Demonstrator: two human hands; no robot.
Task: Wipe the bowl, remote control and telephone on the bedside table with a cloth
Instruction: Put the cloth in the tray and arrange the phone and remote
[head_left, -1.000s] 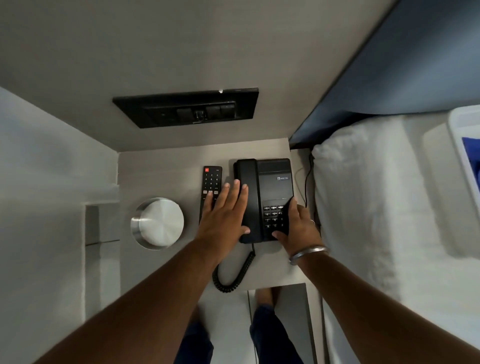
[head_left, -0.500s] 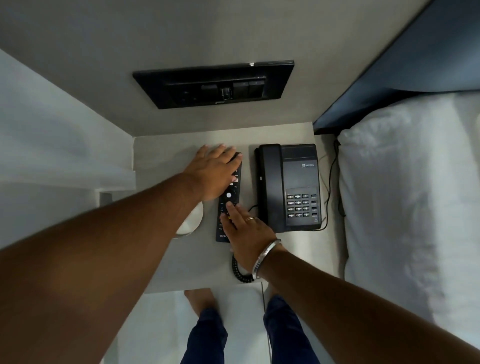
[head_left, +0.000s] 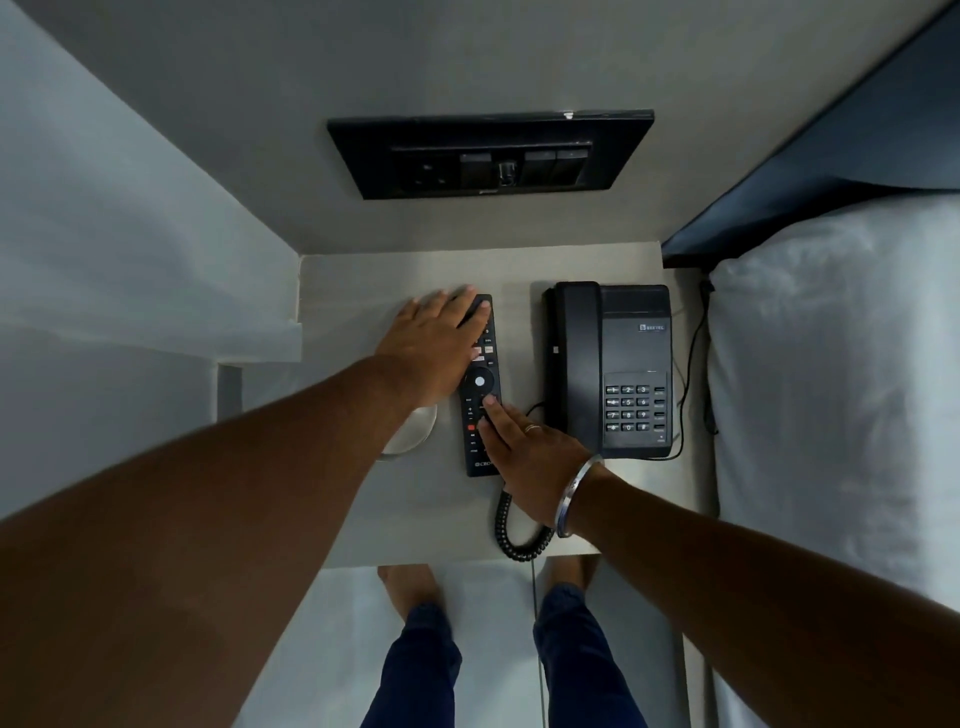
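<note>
A black remote control (head_left: 479, 382) lies lengthwise on the pale bedside table (head_left: 431, 519). My left hand (head_left: 434, 345) rests flat over its far end, fingers stretched out. My right hand (head_left: 530, 462) lies palm down, with fingertips touching the remote's lower half. To the right stands the black telephone (head_left: 623, 353), handset on its cradle. The metal bowl (head_left: 413, 434) sits left of the remote, mostly hidden under my left forearm. No cloth is in view.
The phone's coiled cord (head_left: 511, 540) hangs over the table's front edge under my right wrist. A black switch panel (head_left: 488, 156) is on the wall behind. The white bed (head_left: 831, 389) borders the table on the right, a wall on the left.
One second ago both hands were on the telephone. They have since shifted left onto the remote, and over the last half second they have barely moved.
</note>
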